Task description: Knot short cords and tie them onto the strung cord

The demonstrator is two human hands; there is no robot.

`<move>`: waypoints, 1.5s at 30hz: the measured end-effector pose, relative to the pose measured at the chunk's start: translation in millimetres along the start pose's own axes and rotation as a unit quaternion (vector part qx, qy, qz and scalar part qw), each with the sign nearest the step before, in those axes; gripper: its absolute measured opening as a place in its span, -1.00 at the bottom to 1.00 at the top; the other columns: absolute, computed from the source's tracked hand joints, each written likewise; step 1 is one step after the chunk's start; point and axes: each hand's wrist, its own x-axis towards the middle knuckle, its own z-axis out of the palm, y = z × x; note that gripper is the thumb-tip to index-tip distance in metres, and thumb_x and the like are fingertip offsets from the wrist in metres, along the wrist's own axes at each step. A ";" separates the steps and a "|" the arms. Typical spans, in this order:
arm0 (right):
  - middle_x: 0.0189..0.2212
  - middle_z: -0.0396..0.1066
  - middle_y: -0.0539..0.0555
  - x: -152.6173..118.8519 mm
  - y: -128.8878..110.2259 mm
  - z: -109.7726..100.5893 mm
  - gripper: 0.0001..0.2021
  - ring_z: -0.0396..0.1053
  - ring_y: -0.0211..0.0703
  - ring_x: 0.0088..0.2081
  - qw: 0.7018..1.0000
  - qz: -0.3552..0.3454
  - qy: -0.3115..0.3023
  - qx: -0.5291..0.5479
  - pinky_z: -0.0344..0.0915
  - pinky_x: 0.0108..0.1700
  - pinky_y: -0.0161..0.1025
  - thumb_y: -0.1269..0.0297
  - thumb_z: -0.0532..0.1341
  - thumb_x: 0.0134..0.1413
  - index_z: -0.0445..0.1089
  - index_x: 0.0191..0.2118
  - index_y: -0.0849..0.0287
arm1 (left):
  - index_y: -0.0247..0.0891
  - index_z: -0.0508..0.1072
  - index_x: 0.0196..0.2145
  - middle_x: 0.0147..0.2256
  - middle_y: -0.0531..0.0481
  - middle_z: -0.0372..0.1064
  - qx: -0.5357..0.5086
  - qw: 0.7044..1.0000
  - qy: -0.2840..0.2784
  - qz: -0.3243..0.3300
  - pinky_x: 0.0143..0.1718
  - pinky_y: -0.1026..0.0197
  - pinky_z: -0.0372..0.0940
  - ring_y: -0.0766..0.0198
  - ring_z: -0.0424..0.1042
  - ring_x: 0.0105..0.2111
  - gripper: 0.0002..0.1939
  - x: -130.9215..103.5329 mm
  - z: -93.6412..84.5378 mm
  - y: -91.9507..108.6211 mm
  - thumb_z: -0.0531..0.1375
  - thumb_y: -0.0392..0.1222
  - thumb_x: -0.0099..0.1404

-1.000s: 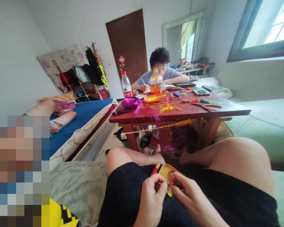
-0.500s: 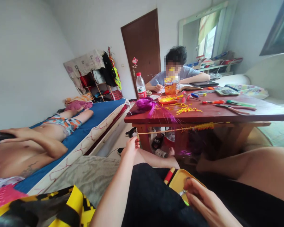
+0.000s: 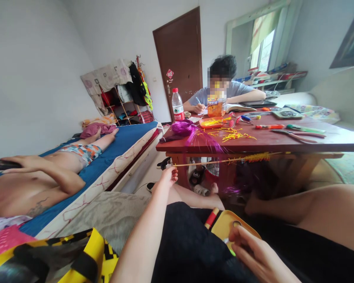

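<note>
Stretched forward, my left hand (image 3: 168,177) pinches the near end of a thin stick (image 3: 206,163). The stick runs right, just below the table's front edge, and its far part is covered with small yellow pieces (image 3: 257,157). My right hand (image 3: 252,247) is bent over a yellow tray (image 3: 222,226) on my lap, with its fingers curled together. Whatever they grip is hidden. A dark ring-shaped item (image 3: 236,223) lies in the tray beside the fingertips. Against the tray's left side is a red and yellow roll (image 3: 211,218).
The red table (image 3: 177,146) bears purple strands (image 3: 184,129), yellow pieces (image 3: 236,136), an orange dish (image 3: 212,123), a water bottle (image 3: 177,106) and pliers (image 3: 297,135). A person (image 3: 238,90) writes behind it. Another person (image 3: 47,177) lies on the bed (image 3: 126,137) at left.
The view has shifted slightly. My left hand still holds the stick in nearly the same place. The right fingers have moved a little, and more of the dark ring shows.
</note>
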 end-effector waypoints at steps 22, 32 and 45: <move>-0.57 0.26 -0.04 -0.6 5.2 1.6 -0.91 0.19 -0.25 -0.53 0.999 -0.018 -0.034 -0.003 0.13 -0.46 -0.35 0.29 0.05 0.01 0.22 -0.44 0.15 | -0.29 0.30 -0.07 -0.08 -0.10 0.28 0.109 0.975 0.050 0.189 -0.19 0.03 0.30 0.18 0.34 -0.17 -0.70 -3.6 68.8 -66.9 0.09 -0.14 0.26; -0.51 0.32 0.03 -0.4 4.5 2.2 -0.89 0.25 -0.22 -0.46 0.996 -0.042 -0.058 -0.053 0.18 -0.39 -0.34 0.32 0.00 0.02 0.22 -0.42 0.18 | -0.28 0.31 -0.08 -0.08 -0.10 0.28 0.112 0.965 0.090 0.217 -0.18 0.03 0.30 0.19 0.34 -0.17 -0.72 -2.7 91.8 -76.5 0.08 -0.15 0.26; -0.52 0.30 0.01 -2.8 5.7 2.1 -0.94 0.23 -0.24 -0.48 0.993 -0.013 -0.088 -0.078 0.16 -0.40 -0.36 0.39 -0.01 -0.04 0.16 -0.45 0.16 | -0.30 0.29 -0.06 -0.09 -0.11 0.28 0.025 0.994 -0.094 0.042 -0.21 0.03 0.31 0.18 0.35 -0.18 -0.69 0.7 113.6 -69.6 0.09 -0.14 0.26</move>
